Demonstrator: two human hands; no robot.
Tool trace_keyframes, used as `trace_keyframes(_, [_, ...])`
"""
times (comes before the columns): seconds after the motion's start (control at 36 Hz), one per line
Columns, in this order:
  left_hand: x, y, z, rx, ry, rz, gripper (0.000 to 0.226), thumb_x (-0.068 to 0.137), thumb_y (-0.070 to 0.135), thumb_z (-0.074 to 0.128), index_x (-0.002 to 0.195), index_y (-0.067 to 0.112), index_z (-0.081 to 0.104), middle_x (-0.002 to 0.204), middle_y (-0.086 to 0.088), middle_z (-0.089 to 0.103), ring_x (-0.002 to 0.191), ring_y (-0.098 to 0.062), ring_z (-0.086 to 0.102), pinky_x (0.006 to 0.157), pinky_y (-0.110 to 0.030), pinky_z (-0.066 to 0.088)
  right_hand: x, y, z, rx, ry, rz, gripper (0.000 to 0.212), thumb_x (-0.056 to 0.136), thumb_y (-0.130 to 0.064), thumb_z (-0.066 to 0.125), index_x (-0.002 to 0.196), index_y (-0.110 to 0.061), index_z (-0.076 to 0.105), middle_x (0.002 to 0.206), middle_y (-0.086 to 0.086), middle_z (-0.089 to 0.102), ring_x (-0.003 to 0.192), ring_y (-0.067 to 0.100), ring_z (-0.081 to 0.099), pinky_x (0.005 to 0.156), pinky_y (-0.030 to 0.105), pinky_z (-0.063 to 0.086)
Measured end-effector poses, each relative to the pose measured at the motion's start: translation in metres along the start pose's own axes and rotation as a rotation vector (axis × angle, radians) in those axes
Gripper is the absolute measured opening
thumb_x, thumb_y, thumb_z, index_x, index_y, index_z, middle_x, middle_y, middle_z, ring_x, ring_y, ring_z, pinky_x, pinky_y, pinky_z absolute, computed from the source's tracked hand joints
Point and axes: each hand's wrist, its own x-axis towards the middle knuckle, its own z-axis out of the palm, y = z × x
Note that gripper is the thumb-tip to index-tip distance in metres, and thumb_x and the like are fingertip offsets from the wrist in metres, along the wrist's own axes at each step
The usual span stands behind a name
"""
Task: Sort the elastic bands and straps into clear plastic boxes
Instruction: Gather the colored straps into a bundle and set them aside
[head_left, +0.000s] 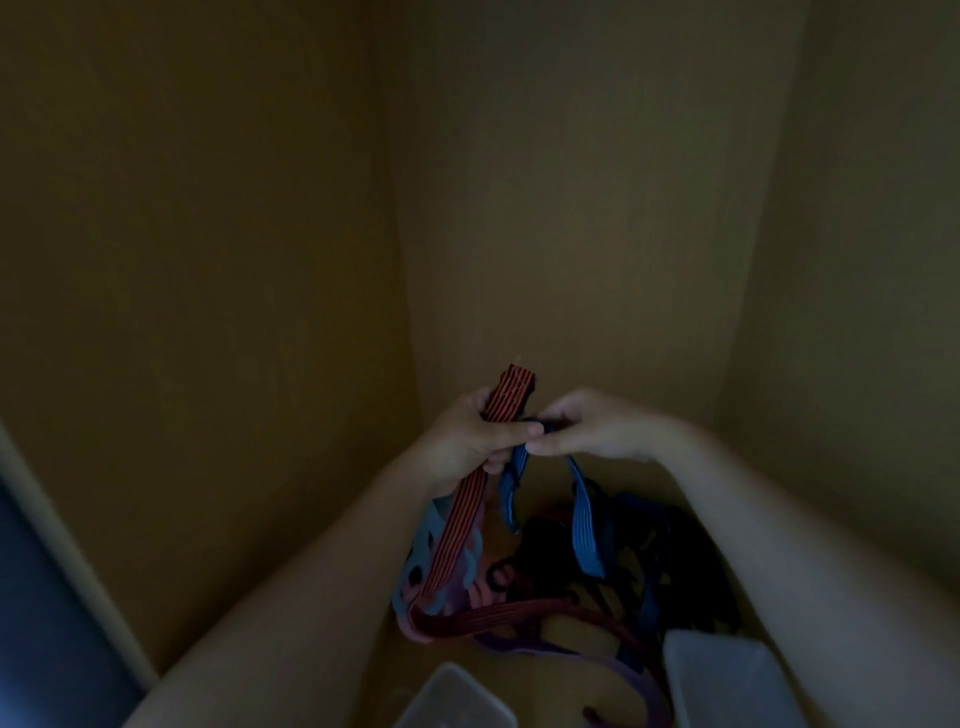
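Striped red-and-black strap runs up from the tangled pile through the left hand, whose fingers are curled round it; its folded end stands above the fist. Just beside it, the right hand pinches a blue strap that hangs as a loop down to the pile. The light is dim, so the darker bands in the heap cannot be counted or told apart; pale blue and pink pieces show at its left. Two clear plastic boxes sit nearest the viewer, both cut off by the bottom edge, with the forearms flanking them. Ochre walls meet in a corner behind.
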Motion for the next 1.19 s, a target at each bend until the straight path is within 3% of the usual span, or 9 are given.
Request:
trace_keyframes(0.08, [0.001, -0.002, 0.003, -0.046, 0.080, -0.006, 0.024, 0.084, 0.015, 0.072, 0.093, 0.014, 0.050, 0.055, 0.007, 0.040, 0.047, -0.008, 0.035, 0.046, -0.023, 0.030, -0.001, -0.002, 0.003, 0.002, 0.084, -0.015, 0.063, 0.078, -0.061, 0.065, 0.086, 0.001, 0.063, 0.079, 0.019, 0.064, 0.071, 0.029, 0.061, 0.068, 0.045, 0.048])
trace_keyframes(0.17, [0.002, -0.004, 0.001, -0.025, 0.217, 0.005, 0.026, 0.086, 0.032, 0.069, 0.092, 0.018, 0.048, 0.060, 0.006, 0.045, 0.049, -0.008, 0.038, 0.049, -0.025, 0.031, 0.000, -0.002, 0.005, 0.077, 0.233, 0.063, 0.053, 0.078, -0.061, 0.064, 0.061, -0.014, 0.048, 0.050, -0.006, 0.037, 0.041, 0.007, 0.037, 0.047, 0.026, 0.028])
trace_keyframes(0.28, [0.000, -0.004, 0.003, 0.015, 0.290, -0.022, 0.037, 0.094, 0.051, 0.047, 0.104, 0.016, 0.055, 0.082, 0.001, 0.064, 0.049, -0.007, 0.043, 0.049, -0.022, 0.034, -0.002, -0.002, 0.006, 0.179, 0.329, 0.146, 0.026, 0.088, -0.039, 0.066, 0.078, -0.015, 0.065, 0.057, -0.004, 0.055, 0.044, 0.005, 0.049, 0.047, 0.020, 0.037])
trace_keyframes(0.44, [0.007, -0.015, 0.007, -0.258, 0.349, -0.110, 0.031, 0.103, 0.032, 0.038, 0.102, 0.006, 0.054, 0.076, -0.004, 0.056, 0.055, -0.013, 0.040, 0.053, -0.026, 0.033, -0.002, 0.004, 0.002, 0.700, 0.530, 0.152, 0.005, 0.092, -0.004, 0.053, 0.097, -0.004, 0.052, 0.085, 0.017, 0.071, 0.066, 0.026, 0.069, 0.050, 0.030, 0.050])
trace_keyframes(0.56, [0.006, -0.016, 0.012, -0.245, 0.326, -0.091, 0.035, 0.104, 0.030, 0.035, 0.106, 0.001, 0.054, 0.067, 0.001, 0.056, 0.057, -0.015, 0.042, 0.056, -0.029, 0.036, -0.005, 0.000, 0.003, 0.950, 0.627, -0.051, 0.024, 0.087, 0.009, 0.045, 0.072, -0.010, 0.042, 0.088, 0.013, 0.073, 0.063, 0.027, 0.069, 0.054, 0.032, 0.045])
trace_keyframes(0.75, [0.010, -0.016, 0.025, -0.301, 0.341, -0.088, 0.033, 0.104, 0.028, 0.036, 0.117, 0.001, 0.049, 0.074, -0.002, 0.061, 0.056, -0.015, 0.044, 0.054, -0.029, 0.037, 0.001, -0.011, 0.022, 1.344, 0.666, -0.308, 0.036, 0.083, 0.023, 0.032, 0.078, -0.013, 0.035, 0.090, 0.022, 0.064, 0.082, 0.033, 0.069, 0.078, 0.035, 0.058])
trace_keyframes(0.86, [0.014, -0.017, 0.026, -0.366, 0.322, -0.066, 0.037, 0.105, 0.027, 0.031, 0.119, 0.002, 0.054, 0.072, -0.002, 0.064, 0.057, -0.014, 0.043, 0.054, -0.027, 0.036, 0.004, -0.012, 0.032, 1.344, 0.690, -0.346, 0.040, 0.079, 0.028, 0.028, 0.071, -0.009, 0.040, 0.078, 0.014, 0.061, 0.085, 0.029, 0.065, 0.080, 0.035, 0.057])
trace_keyframes(1.03, [0.011, -0.019, 0.026, -0.400, 0.286, -0.074, 0.037, 0.104, 0.039, 0.024, 0.120, 0.015, 0.048, 0.082, -0.006, 0.059, 0.056, -0.014, 0.040, 0.055, -0.028, 0.033, 0.008, -0.018, 0.029, 1.270, 0.748, -0.360, 0.041, 0.079, 0.029, 0.034, 0.062, -0.005, 0.052, 0.096, 0.019, 0.060, 0.095, 0.036, 0.067, 0.089, 0.035, 0.054])
trace_keyframes(1.19, [0.007, -0.016, 0.026, -0.398, 0.215, -0.022, 0.053, 0.095, 0.062, 0.025, 0.118, 0.024, 0.054, 0.081, -0.005, 0.056, 0.059, -0.014, 0.040, 0.058, -0.029, 0.032, 0.012, -0.017, 0.033, 0.920, 0.758, -0.367, 0.041, 0.078, 0.029, 0.042, 0.064, -0.007, 0.055, 0.105, 0.010, 0.060, 0.105, 0.026, 0.063, 0.084, 0.025, 0.055])
